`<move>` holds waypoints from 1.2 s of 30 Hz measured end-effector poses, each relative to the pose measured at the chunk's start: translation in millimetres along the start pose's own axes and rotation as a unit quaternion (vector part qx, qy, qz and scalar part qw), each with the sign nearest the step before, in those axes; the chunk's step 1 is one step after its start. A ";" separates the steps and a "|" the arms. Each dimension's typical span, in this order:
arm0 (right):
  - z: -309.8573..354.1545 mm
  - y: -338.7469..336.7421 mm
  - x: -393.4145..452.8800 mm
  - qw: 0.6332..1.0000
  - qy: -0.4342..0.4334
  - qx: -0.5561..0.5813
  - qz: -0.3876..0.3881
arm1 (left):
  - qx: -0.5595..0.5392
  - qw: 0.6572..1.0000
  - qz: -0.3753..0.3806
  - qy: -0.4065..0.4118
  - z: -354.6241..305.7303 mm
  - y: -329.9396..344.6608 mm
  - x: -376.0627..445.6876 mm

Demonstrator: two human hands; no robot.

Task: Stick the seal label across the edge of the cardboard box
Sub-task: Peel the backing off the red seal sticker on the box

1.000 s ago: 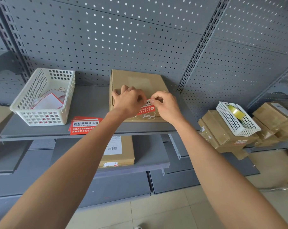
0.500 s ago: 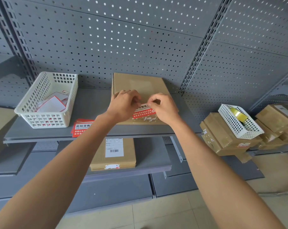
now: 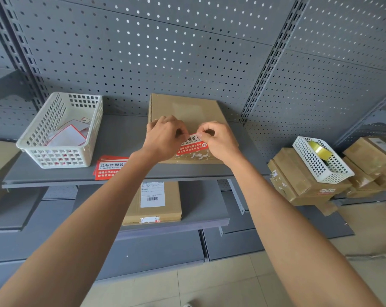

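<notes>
Single head-worn wide-angle view looked forward and slightly down at the near shelf (image 3: 55, 178); pegboard wall (image 3: 165, 52) beyond.

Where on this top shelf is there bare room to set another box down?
Bare shelf lies between the white basket and the cardboard box, behind the loose red labels. A narrower strip runs right of the box toward the upright. The front middle is crowded: both hands, left and right, hold the seal label there.

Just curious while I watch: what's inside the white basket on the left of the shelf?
The white basket holds loose white sheets with red edges, lying flat in a pile. How many there are, and whatever lies beneath them, cannot be seen: the top sheets and the basket's near wall cover that.
</notes>
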State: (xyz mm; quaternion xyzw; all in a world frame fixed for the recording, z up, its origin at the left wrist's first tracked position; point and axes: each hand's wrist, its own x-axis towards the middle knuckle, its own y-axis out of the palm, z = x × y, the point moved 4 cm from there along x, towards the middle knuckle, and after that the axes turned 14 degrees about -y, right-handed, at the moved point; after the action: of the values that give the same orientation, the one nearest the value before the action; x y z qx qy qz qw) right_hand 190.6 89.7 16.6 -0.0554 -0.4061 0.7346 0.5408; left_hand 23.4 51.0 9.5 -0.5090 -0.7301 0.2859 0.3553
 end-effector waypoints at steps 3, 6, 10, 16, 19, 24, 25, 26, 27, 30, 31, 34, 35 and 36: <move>-2.3 1.5 0.9 1.000 0.006 0.030 -0.004 | 0.011 1.000 0.004 -0.001 -0.1 1.0 0.1; -5.7 -0.1 -0.2 0.998 0.015 0.062 -0.020 | 0.012 1.000 0.006 -0.002 -0.5 1.5 0.0; -8.6 2.6 1.9 0.998 0.021 0.053 -0.005 | 0.009 1.000 0.005 0.001 0.4 2.3 -0.8; -5.1 12.3 4.2 0.999 0.004 -0.051 0.013 | 0.003 1.000 -0.004 0.009 0.7 2.4 -2.8; -7.9 13.6 4.4 0.999 -0.006 -0.038 -0.003 | -0.002 1.000 -0.005 0.013 2.1 1.8 -3.7; -4.2 8.9 3.8 0.998 0.002 -0.067 0.003 | -0.018 1.000 -0.009 0.013 2.1 -0.1 -4.9; -3.7 8.2 3.8 0.998 0.001 -0.064 0.004 | -0.018 1.000 -0.010 0.013 2.4 -0.7 -5.2; -2.7 8.4 3.7 0.998 0.000 -0.061 0.006 | -0.018 1.000 -0.009 0.013 3.2 -1.4 -5.2; -2.2 8.7 3.0 0.998 0.004 -0.061 0.010 | -0.016 1.000 -0.008 0.014 3.5 -1.4 -5.0; -1.0 8.1 2.3 0.998 0.011 -0.064 0.012 | -0.012 1.000 -0.003 0.014 4.7 -0.4 -4.1; 0.0 7.0 2.0 0.998 0.011 -0.062 0.012 | -0.012 1.000 -0.003 0.014 4.4 -0.2 -4.2; 0.4 6.0 2.3 0.998 0.013 -0.057 0.014 | -0.014 1.000 -0.002 0.013 5.1 0.2 -3.4; -0.3 6.7 2.6 0.999 0.016 -0.048 0.015 | -0.016 1.000 -0.001 0.014 5.8 -0.2 -3.3; -1.8 8.5 3.1 0.999 0.016 -0.036 0.018 | -0.021 1.000 -0.001 0.016 6.5 -0.6 -3.3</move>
State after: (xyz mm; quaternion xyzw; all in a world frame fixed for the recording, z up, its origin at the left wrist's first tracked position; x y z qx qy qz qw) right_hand 183.8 92.6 10.9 -0.0942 -0.4225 0.7279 0.5318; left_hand 18.5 47.3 5.5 -0.5207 -0.7303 0.2617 0.3564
